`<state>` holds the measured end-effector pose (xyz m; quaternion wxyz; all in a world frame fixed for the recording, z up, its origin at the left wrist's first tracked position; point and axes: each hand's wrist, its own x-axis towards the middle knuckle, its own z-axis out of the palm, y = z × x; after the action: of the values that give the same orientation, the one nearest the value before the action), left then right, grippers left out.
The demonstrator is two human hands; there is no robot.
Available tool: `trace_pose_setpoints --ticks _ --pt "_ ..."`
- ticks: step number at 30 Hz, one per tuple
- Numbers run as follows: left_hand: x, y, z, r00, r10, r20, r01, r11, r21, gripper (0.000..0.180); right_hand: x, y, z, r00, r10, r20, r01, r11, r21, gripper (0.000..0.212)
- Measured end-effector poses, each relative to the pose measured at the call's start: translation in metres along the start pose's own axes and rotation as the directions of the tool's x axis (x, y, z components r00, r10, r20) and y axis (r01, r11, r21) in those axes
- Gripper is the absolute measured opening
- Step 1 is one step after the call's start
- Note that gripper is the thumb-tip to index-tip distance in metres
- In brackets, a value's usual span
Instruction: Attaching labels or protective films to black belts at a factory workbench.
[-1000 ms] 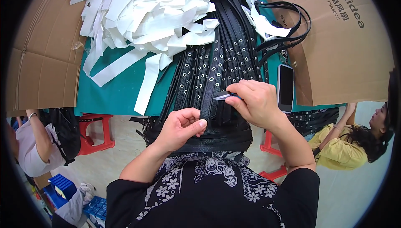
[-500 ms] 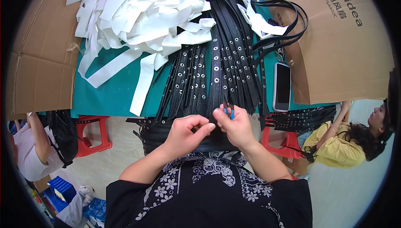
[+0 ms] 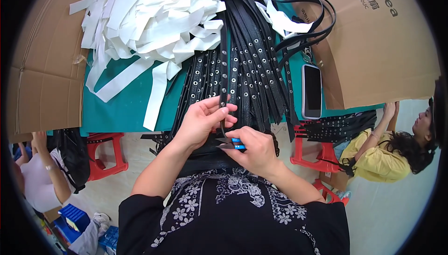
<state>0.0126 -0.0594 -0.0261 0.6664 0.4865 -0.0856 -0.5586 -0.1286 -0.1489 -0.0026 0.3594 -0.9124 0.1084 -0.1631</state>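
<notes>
My left hand [image 3: 199,120] is closed on a black belt strap [image 3: 224,68] with metal eyelets, thumb and fingers pinching it near its lower end. From there the strap runs away from me over the pile. In my right hand [image 3: 256,150] is a pair of small snips [image 3: 238,144] with blue on the handles. Their blades point left, parted, just below my left fingers and near the strap's end. Whether they touch the strap I cannot tell. Many more eyelet straps [image 3: 254,68] lie in a thick bundle beyond my hands.
A heap of white strips [image 3: 154,17] covers the far left of the green tabletop [image 3: 123,110]. Cardboard boxes [image 3: 46,68] flank the table. At right lie a phone [image 3: 311,91] and looped black straps [image 3: 326,17]. Red stools [image 3: 109,157] and two other people are beyond the sides.
My left hand has lifted a strap and moved slightly up. The snips in my right hand have swung from pointing away to pointing left, and that hand has come nearer me.
</notes>
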Motion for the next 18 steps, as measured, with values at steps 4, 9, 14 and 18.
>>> trace_pose_setpoints --ticks 4,9,14,18 --pt "-0.003 -0.004 -0.009 0.991 -0.044 0.130 0.070 0.975 -0.209 0.033 0.000 0.013 -0.005 0.963 0.269 -0.031 -0.239 0.898 0.370 0.017" --pt "-0.002 0.004 -0.013 0.977 -0.075 0.199 0.133 0.946 -0.295 0.035 0.025 0.043 -0.009 0.792 0.584 0.179 -0.486 0.425 0.763 0.023" --pt "-0.004 0.010 -0.013 0.972 -0.103 0.209 0.174 0.918 -0.356 0.032 0.069 0.052 0.002 0.748 0.492 0.446 -0.590 0.185 0.786 0.029" --pt "-0.010 0.006 -0.013 0.982 -0.047 0.185 0.092 0.966 -0.243 0.028 0.100 0.054 0.017 0.723 0.372 0.582 -0.590 -0.105 0.800 0.026"
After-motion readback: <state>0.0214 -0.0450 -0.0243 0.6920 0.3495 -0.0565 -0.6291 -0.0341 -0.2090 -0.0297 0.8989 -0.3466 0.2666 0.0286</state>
